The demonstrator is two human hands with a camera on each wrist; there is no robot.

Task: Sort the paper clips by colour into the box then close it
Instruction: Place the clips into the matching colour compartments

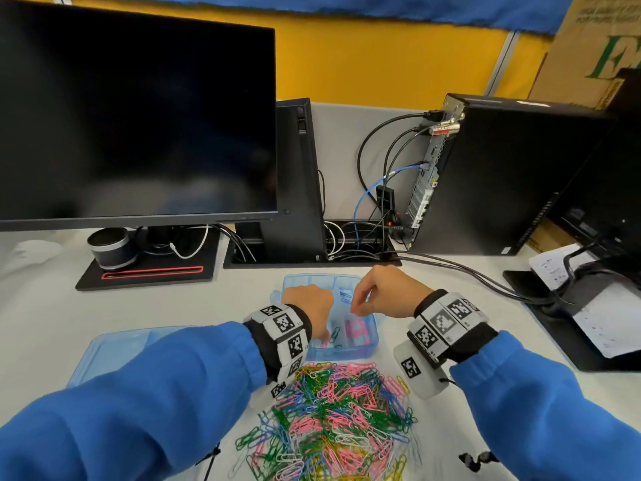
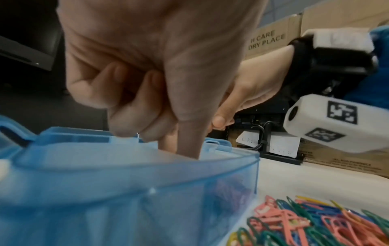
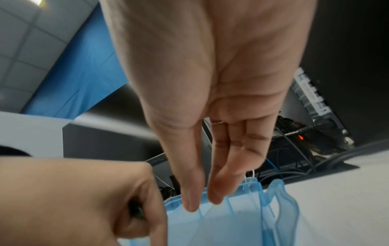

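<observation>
Both hands hang over the open box (image 1: pixel 376 336): the left hand (image 1: pixel 309 302) reaches in with its other fingers curled, something green glimpsed in its grip, while the right hand (image 1: pixel 379 293) has thumb and fingers together above, and whether it holds a clip cannot be told. A clip could drop into the wrong compartment, since the dividers sit close. The clips (image 1: pixel 336 421) heap on the white counter (image 1: pixel 461 300) below the wrists; the lid (image 1: pixel 114 348) lies left; a monitor (image 1: pixel 138 112) stands beyond.
</observation>
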